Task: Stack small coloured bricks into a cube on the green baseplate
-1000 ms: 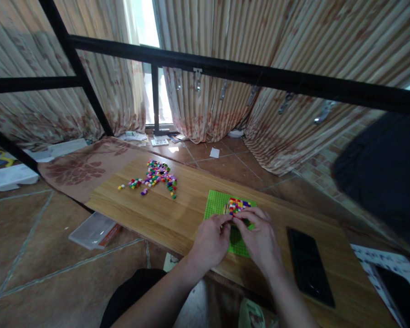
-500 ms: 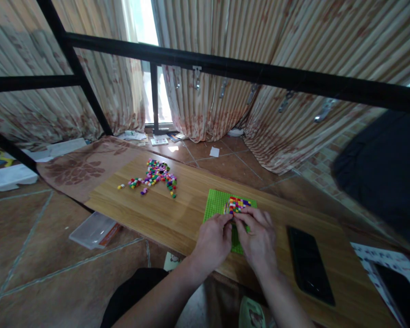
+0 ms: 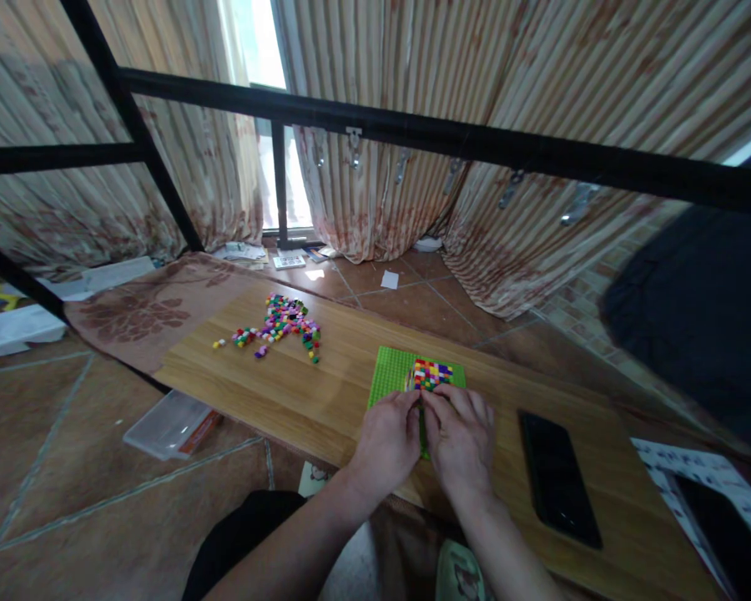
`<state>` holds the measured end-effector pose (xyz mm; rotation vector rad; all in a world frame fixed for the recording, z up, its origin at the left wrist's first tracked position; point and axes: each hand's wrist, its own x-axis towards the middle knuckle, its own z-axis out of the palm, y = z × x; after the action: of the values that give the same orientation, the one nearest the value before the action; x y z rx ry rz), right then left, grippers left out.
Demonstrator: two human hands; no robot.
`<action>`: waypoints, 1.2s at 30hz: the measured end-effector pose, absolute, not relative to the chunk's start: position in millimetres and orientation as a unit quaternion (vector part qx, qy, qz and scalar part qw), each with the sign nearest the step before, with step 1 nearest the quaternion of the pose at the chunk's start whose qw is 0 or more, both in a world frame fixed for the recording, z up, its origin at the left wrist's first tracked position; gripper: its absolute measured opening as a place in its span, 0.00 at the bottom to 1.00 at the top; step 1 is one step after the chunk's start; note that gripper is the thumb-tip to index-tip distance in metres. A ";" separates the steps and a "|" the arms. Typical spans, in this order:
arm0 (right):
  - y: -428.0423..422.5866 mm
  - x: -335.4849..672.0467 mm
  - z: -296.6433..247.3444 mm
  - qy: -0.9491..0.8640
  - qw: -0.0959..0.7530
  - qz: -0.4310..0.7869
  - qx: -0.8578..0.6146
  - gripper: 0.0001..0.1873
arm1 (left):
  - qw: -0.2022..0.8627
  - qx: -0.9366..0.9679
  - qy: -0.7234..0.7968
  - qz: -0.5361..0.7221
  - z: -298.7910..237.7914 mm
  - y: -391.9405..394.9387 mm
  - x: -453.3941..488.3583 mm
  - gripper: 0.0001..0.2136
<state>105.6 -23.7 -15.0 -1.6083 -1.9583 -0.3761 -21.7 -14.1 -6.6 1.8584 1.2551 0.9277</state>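
Observation:
A green studded baseplate (image 3: pixel 388 371) lies on the wooden table, carrying a block of small multicoloured bricks (image 3: pixel 430 373). Both hands meet at the near side of that block. My left hand (image 3: pixel 388 434) is closed, its thumb and index finger pinched at the block's near left corner. Beside it, my right hand (image 3: pixel 460 430) is closed too, with fingertips together against the block's near edge. Whatever small piece may lie between the fingertips is hidden. The hands cover the near part of the baseplate.
A loose pile of small coloured bricks (image 3: pixel 288 321) lies on the table (image 3: pixel 325 401) to the left. A black phone (image 3: pixel 558 476) rests at the right. On the floor are a clear plastic box (image 3: pixel 168 426) and papers. A black metal bar (image 3: pixel 400 125) crosses beyond the table.
The right hand's fingers have drawn a little closer to the left fingertips at the block's near edge. The whole view has shifted slightly; the brick pile and phone stay in place.

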 end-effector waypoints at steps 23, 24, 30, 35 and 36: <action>-17.7 120.6 -11.2 -0.656 0.473 0.041 -0.586 0.12 | 0.292 0.558 0.696 0.345 -8.0 42.3 -101.8 0.12; -17.6 123.3 -9.2 -0.645 0.485 0.049 -0.589 0.12 | 0.277 0.547 0.714 0.338 -8.5 47.2 -113.4 0.13; -18.7 132.9 1.0 -0.618 0.511 0.084 -0.592 0.13 | 0.201 0.516 0.786 0.273 -19.2 63.9 -154.7 0.12; -21.1 134.8 7.9 -0.614 0.520 0.082 -0.588 0.12 | 0.176 0.538 0.788 0.242 -29.8 68.8 -142.4 0.12; -21.6 135.2 8.8 -0.614 0.520 0.083 -0.588 0.12 | 0.170 0.542 0.787 0.240 -31.1 68.9 -138.6 0.11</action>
<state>135.2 -21.6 8.8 -1.4105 -1.4728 0.1991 -138.6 68.9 -31.1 1.5395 2.2363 0.6817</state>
